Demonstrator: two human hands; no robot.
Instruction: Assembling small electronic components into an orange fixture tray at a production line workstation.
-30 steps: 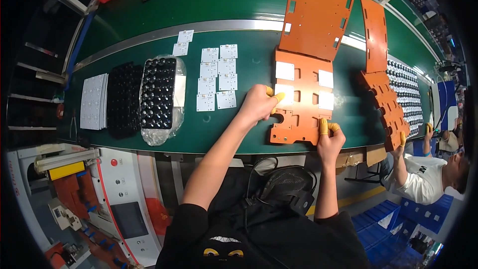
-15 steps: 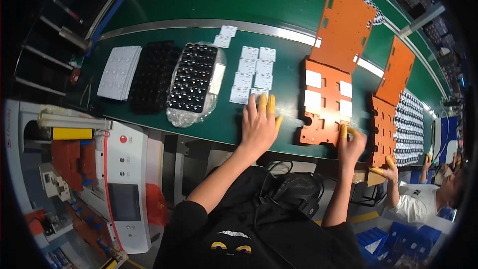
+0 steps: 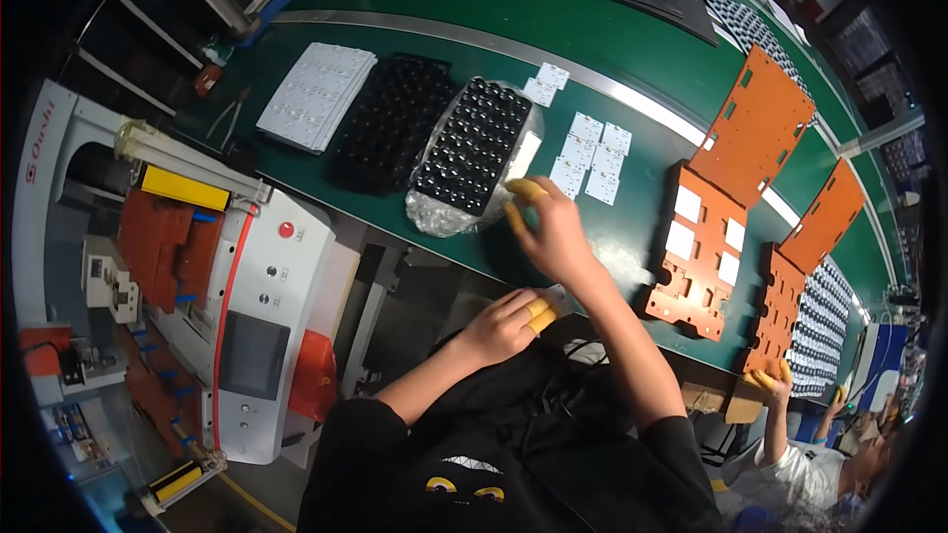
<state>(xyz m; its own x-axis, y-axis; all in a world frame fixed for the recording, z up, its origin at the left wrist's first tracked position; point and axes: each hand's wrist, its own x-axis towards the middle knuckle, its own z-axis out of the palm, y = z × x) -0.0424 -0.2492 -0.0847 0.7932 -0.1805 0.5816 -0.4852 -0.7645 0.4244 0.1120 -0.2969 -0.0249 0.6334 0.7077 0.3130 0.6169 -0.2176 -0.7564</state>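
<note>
My left hand (image 3: 506,328), with yellow finger cots, is closed on a small white circuit board (image 3: 561,300) in front of the bench edge; only part of the board shows. My right hand (image 3: 555,235) reaches over the bench beside a black tray of shiny domed parts (image 3: 472,146) in clear plastic wrap. Its thumb and forefinger are apart, and nothing shows between them. To its right lie two columns of white circuit boards (image 3: 576,151). Farther right, an orange fixture (image 3: 699,288) with its lid raised holds several white squares (image 3: 688,203).
Left of the wrapped tray are dark trays (image 3: 390,123) and a stack of white sheets (image 3: 316,97). A second orange fixture (image 3: 773,308) stands at right, where a co-worker's hand (image 3: 773,383) touches its near end. A machine with a screen (image 3: 254,355) stands at lower left.
My left hand has moved from the white boards to the bench front and now holds one. My right hand has left the orange fixture and crossed leftward to the wrapped tray. The view has shifted.
</note>
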